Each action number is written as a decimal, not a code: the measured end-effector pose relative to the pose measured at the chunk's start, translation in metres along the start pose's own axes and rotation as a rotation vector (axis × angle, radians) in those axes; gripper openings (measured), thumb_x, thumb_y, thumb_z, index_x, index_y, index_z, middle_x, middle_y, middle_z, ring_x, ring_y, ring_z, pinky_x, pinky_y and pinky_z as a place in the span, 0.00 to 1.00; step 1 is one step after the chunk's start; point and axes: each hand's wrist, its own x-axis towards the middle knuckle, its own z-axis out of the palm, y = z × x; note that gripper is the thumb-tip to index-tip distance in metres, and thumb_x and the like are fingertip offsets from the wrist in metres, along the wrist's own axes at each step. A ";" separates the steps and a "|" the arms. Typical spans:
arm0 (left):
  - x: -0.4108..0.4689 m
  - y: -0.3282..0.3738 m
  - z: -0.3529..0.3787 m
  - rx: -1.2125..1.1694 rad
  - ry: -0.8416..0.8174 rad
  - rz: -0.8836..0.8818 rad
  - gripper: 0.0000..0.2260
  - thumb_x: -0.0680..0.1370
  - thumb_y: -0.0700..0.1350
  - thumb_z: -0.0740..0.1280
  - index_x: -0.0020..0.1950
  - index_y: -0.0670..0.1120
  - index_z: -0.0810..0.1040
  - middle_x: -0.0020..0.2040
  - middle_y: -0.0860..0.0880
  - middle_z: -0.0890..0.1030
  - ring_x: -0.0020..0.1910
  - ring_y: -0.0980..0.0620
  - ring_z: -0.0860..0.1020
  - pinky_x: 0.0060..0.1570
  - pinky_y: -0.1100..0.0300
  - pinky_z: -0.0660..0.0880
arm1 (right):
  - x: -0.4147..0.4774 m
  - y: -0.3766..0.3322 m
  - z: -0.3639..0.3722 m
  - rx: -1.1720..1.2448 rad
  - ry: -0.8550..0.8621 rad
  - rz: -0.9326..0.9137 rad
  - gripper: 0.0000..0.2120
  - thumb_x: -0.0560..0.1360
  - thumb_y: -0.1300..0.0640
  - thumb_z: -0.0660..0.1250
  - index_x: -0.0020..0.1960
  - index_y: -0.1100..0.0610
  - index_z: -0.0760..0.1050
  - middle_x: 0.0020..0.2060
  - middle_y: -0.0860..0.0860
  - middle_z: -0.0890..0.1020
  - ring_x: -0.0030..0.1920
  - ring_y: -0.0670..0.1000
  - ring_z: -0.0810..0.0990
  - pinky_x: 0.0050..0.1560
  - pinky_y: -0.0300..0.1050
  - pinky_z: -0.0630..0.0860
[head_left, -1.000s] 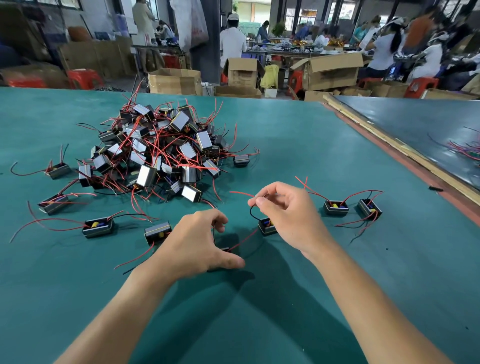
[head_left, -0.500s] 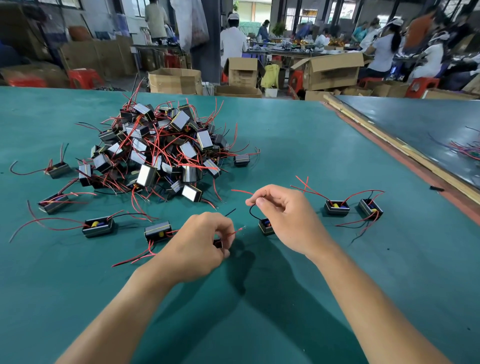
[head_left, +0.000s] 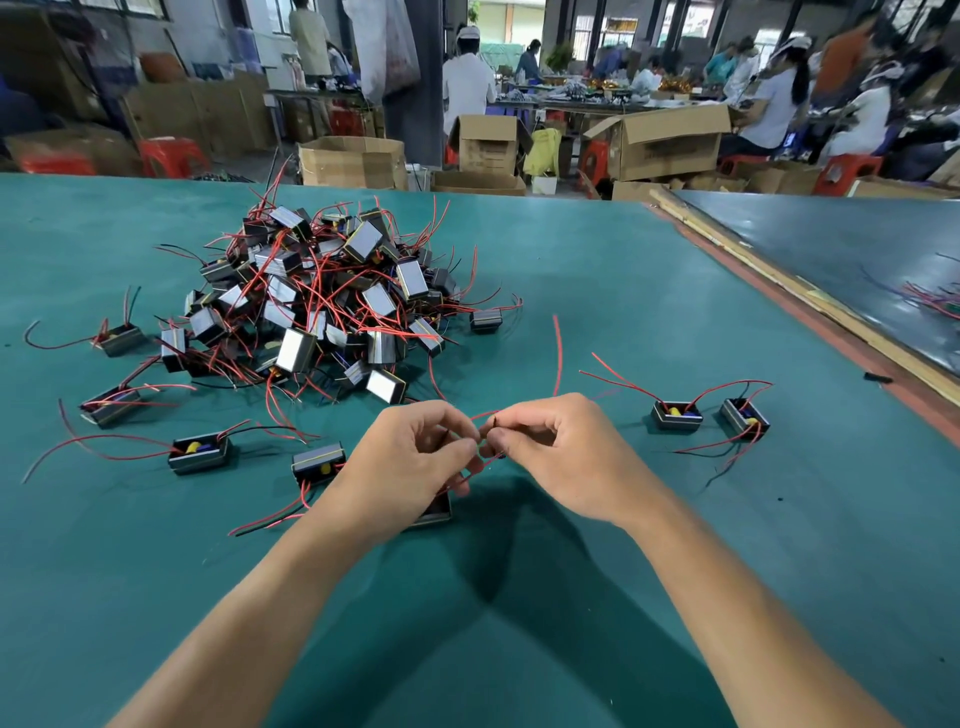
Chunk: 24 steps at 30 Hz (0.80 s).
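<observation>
My left hand (head_left: 410, 462) and my right hand (head_left: 561, 457) meet fingertip to fingertip above the green table (head_left: 623, 291). Each pinches thin wire ends where they come together. A red wire (head_left: 558, 353) rises from the pinch and curves up and away. Under my left hand a small black box module (head_left: 436, 512) hangs or rests, mostly hidden by the palm. A big pile of the same black and silver modules with red and black wires (head_left: 322, 301) lies beyond my left hand.
Two open modules (head_left: 676, 415) (head_left: 744, 418) sit to the right of my hands. Several single modules lie at the left, one (head_left: 198, 453) with a yellow part inside. A wooden strip (head_left: 810, 301) borders the table at right. Cardboard boxes (head_left: 665, 140) and seated people fill the background.
My left hand lifted off the table with a module and moved right. My right hand rose off the module it touched; both hands now pinch wires together. The module by my right hand is gone from sight.
</observation>
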 end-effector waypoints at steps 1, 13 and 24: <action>0.000 -0.001 -0.001 -0.002 -0.005 -0.004 0.06 0.77 0.34 0.68 0.44 0.43 0.78 0.33 0.49 0.82 0.29 0.51 0.79 0.39 0.53 0.74 | 0.000 0.000 0.000 0.007 0.001 0.005 0.07 0.78 0.60 0.68 0.46 0.56 0.85 0.39 0.48 0.87 0.44 0.54 0.84 0.52 0.52 0.79; 0.002 -0.005 -0.001 -0.003 -0.020 -0.001 0.04 0.82 0.39 0.61 0.53 0.47 0.69 0.37 0.46 0.85 0.30 0.48 0.80 0.42 0.50 0.76 | 0.002 0.003 0.003 0.003 -0.002 0.016 0.07 0.77 0.58 0.70 0.41 0.53 0.84 0.36 0.46 0.86 0.40 0.52 0.84 0.49 0.54 0.80; 0.001 -0.001 0.000 0.007 0.112 0.105 0.09 0.79 0.40 0.67 0.41 0.46 0.84 0.32 0.47 0.82 0.26 0.53 0.76 0.31 0.60 0.77 | 0.002 0.004 0.007 0.083 0.041 0.016 0.03 0.73 0.55 0.70 0.40 0.51 0.81 0.33 0.53 0.84 0.34 0.58 0.81 0.44 0.60 0.80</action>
